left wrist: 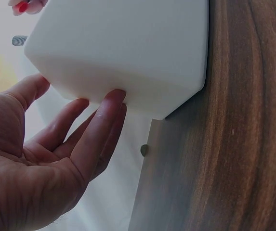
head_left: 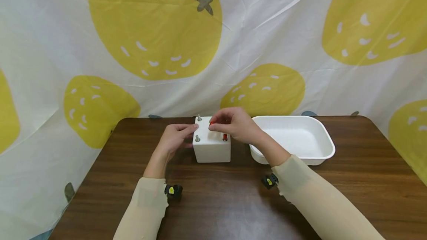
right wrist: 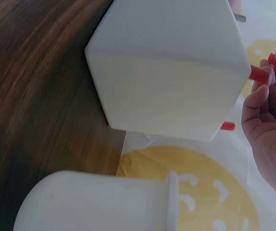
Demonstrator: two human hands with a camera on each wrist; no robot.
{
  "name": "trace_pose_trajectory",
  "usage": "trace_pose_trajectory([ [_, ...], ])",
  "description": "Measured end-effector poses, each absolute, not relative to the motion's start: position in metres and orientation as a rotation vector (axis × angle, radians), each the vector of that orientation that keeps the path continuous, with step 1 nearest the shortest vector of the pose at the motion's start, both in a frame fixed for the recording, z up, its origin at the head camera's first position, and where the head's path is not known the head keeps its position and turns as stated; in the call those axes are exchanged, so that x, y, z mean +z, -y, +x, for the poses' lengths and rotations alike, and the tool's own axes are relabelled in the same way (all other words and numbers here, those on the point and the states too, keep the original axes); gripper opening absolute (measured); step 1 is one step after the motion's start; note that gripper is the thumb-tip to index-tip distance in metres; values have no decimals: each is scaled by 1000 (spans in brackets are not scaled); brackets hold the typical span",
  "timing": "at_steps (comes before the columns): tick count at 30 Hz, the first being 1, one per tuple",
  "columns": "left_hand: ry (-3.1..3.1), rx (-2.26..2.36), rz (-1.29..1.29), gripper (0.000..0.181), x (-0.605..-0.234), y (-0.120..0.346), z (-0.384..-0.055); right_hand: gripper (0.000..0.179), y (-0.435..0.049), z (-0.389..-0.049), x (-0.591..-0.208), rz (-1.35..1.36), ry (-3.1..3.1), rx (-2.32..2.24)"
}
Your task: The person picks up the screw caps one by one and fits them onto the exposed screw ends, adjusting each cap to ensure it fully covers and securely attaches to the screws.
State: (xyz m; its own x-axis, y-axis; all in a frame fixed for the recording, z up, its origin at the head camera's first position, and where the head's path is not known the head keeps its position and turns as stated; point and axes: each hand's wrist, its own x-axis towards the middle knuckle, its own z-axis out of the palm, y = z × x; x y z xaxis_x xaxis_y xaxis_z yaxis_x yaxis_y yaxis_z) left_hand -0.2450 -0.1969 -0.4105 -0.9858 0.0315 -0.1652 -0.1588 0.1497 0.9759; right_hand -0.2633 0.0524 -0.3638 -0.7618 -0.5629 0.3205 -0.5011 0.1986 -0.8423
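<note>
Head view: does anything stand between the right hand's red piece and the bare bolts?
Nothing visible: open space above the white block separates the red piece from the near bolt and far bolt. The left hand touches the block's side.

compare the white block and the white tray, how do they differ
The white block is boxy with a flat top; the white tray is an open basin with rounded corners. The tray spreads wider than the block. The block carries metal studs and red pieces on top; the tray has none in view. Both are white and sit on the brown table.
</note>
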Motion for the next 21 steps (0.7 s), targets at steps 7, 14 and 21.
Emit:
trace_pose_trajectory([
  [7,-2245,1980,-111,46,-413,197,-246,12,-41,-261,-363,-1062,-2412,-1567],
  [14,-2257,1955,-94,46,-411,197,-245,12,-29,-261,-364,-1188,-2479,-1502],
  [21,-2266,1936,-74,45,-411,196,-245,13,-23,-261,-368,-1237,-2483,-1455],
])
